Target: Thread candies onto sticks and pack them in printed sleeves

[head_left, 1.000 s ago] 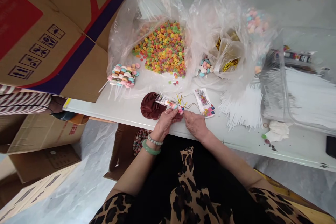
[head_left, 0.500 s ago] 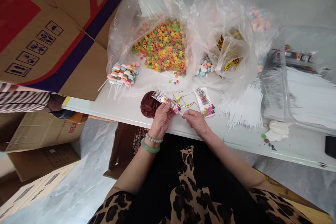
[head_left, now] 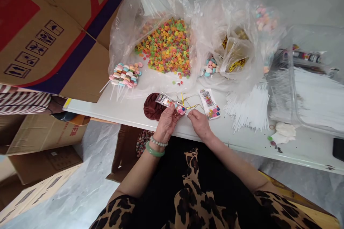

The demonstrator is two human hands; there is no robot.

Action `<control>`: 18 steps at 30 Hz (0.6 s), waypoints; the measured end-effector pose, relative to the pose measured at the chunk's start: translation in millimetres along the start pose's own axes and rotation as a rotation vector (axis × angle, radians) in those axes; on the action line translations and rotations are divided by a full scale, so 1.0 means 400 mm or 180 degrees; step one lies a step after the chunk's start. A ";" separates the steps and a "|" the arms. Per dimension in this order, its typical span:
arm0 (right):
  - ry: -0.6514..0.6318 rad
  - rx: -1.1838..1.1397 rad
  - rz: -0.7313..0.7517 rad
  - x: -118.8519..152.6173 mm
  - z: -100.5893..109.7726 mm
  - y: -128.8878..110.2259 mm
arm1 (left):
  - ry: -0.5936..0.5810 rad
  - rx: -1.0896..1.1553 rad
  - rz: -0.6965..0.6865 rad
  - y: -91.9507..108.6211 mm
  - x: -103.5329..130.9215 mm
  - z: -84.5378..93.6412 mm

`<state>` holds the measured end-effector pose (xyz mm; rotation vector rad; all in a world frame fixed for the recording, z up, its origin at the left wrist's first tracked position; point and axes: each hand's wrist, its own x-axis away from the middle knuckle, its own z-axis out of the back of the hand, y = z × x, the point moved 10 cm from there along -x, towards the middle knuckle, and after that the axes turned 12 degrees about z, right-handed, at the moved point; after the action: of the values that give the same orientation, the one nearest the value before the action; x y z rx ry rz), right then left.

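Observation:
My left hand (head_left: 166,123) is closed on a small printed clear candy wrapper (head_left: 163,100) with pastel candy inside it. From the wrapper's lower end a thin white stick (head_left: 186,113) sticks out, and the fingertips of my right hand (head_left: 200,125) pinch it. Part of the wrapper is hidden by my left fingers. Beneath the wrapper's far end lies a round brown cloth pad (head_left: 151,108). Gold twist ties (head_left: 191,107) lie scattered just beyond my hands. A pile of flat printed wrappers (head_left: 208,101) rests beyond my right hand.
Candy skewers on white sticks (head_left: 126,76) lie at the left. Behind them are a plastic bag of colourful ring candies (head_left: 169,50) and another plastic bag (head_left: 228,10). White sticks (head_left: 249,109) and a clear bin (head_left: 317,125) stand right. A large carton (head_left: 77,68) borders the table.
The wrapper and both hands have shifted slightly, the wrapper's printed lower end now showing more fully between them. The things on the table stay as they were.

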<state>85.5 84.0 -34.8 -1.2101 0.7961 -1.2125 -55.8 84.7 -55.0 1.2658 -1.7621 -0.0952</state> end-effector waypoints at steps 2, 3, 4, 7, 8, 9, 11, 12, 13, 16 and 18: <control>0.0102 0.1412 0.0609 0.007 0.019 -0.054 | 0.0180 -0.0007 -0.0053 0.013 0.001 0.020; 0.0090 0.1937 0.0822 0.012 0.018 -0.073 | 0.0299 -0.0011 -0.0123 0.024 0.003 0.033; 0.0025 0.2307 0.0980 0.016 0.013 -0.084 | 0.0416 -0.0012 -0.0195 0.033 0.005 0.045; -0.0134 0.2903 0.1317 0.020 -0.004 -0.101 | 0.0604 -0.0017 -0.0269 0.047 0.008 0.064; -0.0168 0.3025 0.1401 0.020 -0.008 -0.104 | 0.0616 -0.0020 -0.0268 0.050 0.009 0.066; -0.0198 0.3124 0.1472 0.020 -0.012 -0.106 | 0.0622 -0.0025 -0.0271 0.052 0.009 0.066; -0.0258 0.3255 0.1568 0.019 -0.018 -0.108 | 0.0644 -0.0038 -0.0305 0.062 0.011 0.069; -0.0279 0.3286 0.1595 0.019 -0.020 -0.109 | 0.0675 -0.0040 -0.0331 0.068 0.012 0.073; -0.0303 0.3293 0.1615 0.019 -0.022 -0.110 | 0.0717 -0.0038 -0.0355 0.074 0.013 0.078; -0.0374 0.3203 0.1630 0.019 -0.025 -0.114 | 0.0809 0.0001 -0.0427 0.089 0.016 0.090; -0.0413 0.3080 0.1581 0.016 -0.026 -0.114 | 0.0759 0.0002 -0.0428 0.092 0.018 0.085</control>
<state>65.7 78.7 7.6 -0.2601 0.2889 -0.8964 -106.0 81.7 -49.9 1.3376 -1.4738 -0.0193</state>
